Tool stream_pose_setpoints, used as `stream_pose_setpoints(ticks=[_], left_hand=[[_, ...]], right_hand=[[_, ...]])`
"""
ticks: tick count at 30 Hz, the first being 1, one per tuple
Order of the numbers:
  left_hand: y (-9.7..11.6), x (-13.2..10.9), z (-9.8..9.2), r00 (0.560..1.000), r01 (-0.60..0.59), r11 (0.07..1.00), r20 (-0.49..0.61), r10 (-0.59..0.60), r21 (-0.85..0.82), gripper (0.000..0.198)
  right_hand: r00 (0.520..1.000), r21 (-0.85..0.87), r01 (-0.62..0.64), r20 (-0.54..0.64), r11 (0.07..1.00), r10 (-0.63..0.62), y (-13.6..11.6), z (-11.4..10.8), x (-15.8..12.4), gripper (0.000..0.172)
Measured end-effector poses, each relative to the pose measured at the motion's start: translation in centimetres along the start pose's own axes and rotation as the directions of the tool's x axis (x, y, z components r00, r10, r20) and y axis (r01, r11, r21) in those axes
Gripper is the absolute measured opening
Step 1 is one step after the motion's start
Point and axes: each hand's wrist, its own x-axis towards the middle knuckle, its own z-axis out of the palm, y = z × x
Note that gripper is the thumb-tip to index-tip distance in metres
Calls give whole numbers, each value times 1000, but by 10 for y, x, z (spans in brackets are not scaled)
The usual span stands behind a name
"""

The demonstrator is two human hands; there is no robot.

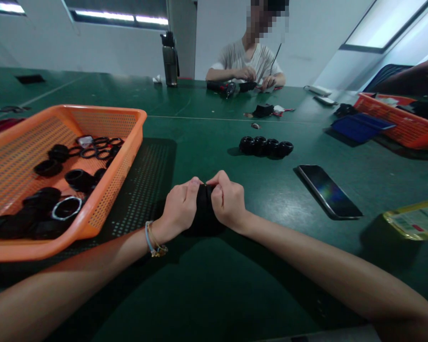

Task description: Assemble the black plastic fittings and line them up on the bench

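Note:
Between my two hands is a dark black part [204, 204], close above the green table; its exact shape is hard to make out against its shadow. My left hand [181, 203], with bracelets at the wrist, is closed on its left side, thumb on top. Gripping the right side is my right hand [231, 199], its fingers curled and thumb pressed in. Both thumbs nearly meet at the part's upper edge. Beyond the hands, several shiny black ring-shaped parts [266, 147] stand in a row.
An orange basket [109, 202] of black parts and rings stands at left. To the right lie a phone [327, 191] and a yellow-edged box [419, 218]. Farther off are a blue tray [360, 127], another orange basket [399, 122], a bottle [170, 61] and a seated person [248, 59] working.

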Motion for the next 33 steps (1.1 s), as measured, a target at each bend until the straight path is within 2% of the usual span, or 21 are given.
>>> stream_pose_setpoints(ticks=[5, 7, 10, 13, 18, 24, 33], left_hand=[[2, -2, 4, 993, 109, 975, 56, -100, -195, 51], [2, -3, 6, 989, 147, 964, 53, -139, -222, 52], [1, -3, 6, 986, 164, 969, 13, -165, -185, 48], [1, -4, 5, 988, 153, 983, 7, -153, -102, 43], [3, -6, 4, 994, 107, 993, 22, -108, 50, 48], [3, -3, 1, 999, 34, 973, 22, -40, 228, 50], [-1, -1, -1, 995, -100, 902, 38, 93, 419, 50]], right_hand=[[957, -116, 283, -28, 952, -287, 9, -5, 2, 20], [941, -137, 330, -29, 934, -337, 9, -5, 2, 21], [941, -142, 332, -21, 933, -338, 7, -5, 1, 21], [950, -155, 308, -2, 939, -312, 4, -5, 0, 21], [970, -150, 242, 13, 959, -243, -2, -4, -2, 19], [999, -65, 19, 32, 998, -17, -8, 0, -3, 18], [957, 91, -277, 110, 956, 267, -14, 1, -2, 15]])
